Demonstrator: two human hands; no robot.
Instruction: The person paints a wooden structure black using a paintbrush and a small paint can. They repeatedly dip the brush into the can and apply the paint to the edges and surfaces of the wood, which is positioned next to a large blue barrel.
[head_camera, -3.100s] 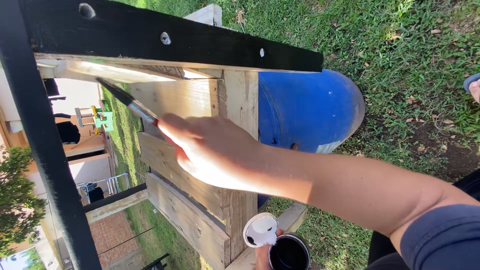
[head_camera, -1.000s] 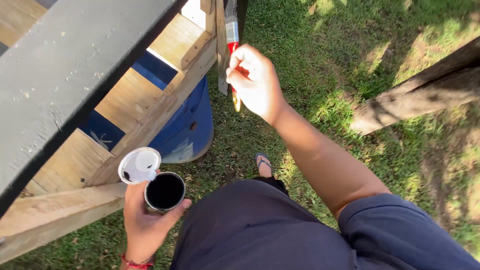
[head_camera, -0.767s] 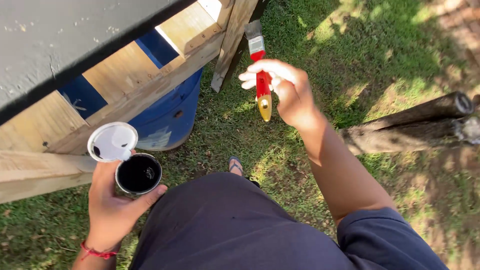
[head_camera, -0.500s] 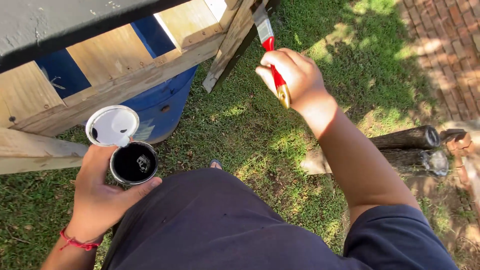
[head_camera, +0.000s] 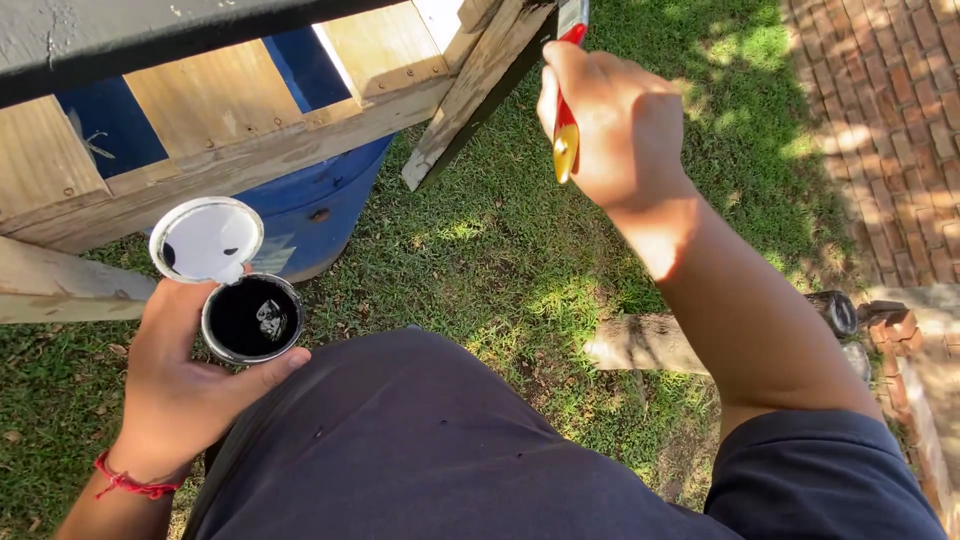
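The small round tin of black paint (head_camera: 252, 318) sits low in the picture, right up against the dark blue fabric (head_camera: 420, 450) covering the person's lap, and the left hand (head_camera: 185, 385) is wrapped around it from below, thumb pressed along its near rim, fingers closed on its side. A red string bracelet (head_camera: 128, 482) circles that wrist. Touching the tin's far edge is its white round lid (head_camera: 206, 239), tilted up and dotted with black specks, held by the same hand's fingertips. Beyond the tin, a blue plastic barrel (head_camera: 315, 205) stands on the green grass (head_camera: 500, 260). Over the barrel runs the bare wooden pallet frame (head_camera: 240, 130), topped by a black-painted plank (head_camera: 120, 40) at the upper edge. Up and to the right of the tin, well apart from it, the right hand (head_camera: 615, 125) is clenched tight around the red and yellow handle of a paintbrush (head_camera: 566, 130), bristles out of sight near a slanted wooden plank (head_camera: 470, 95). Right of the tin, past the arm, a weathered log (head_camera: 640, 345) lies in the grass, and farther off is red brick paving (head_camera: 880, 130).
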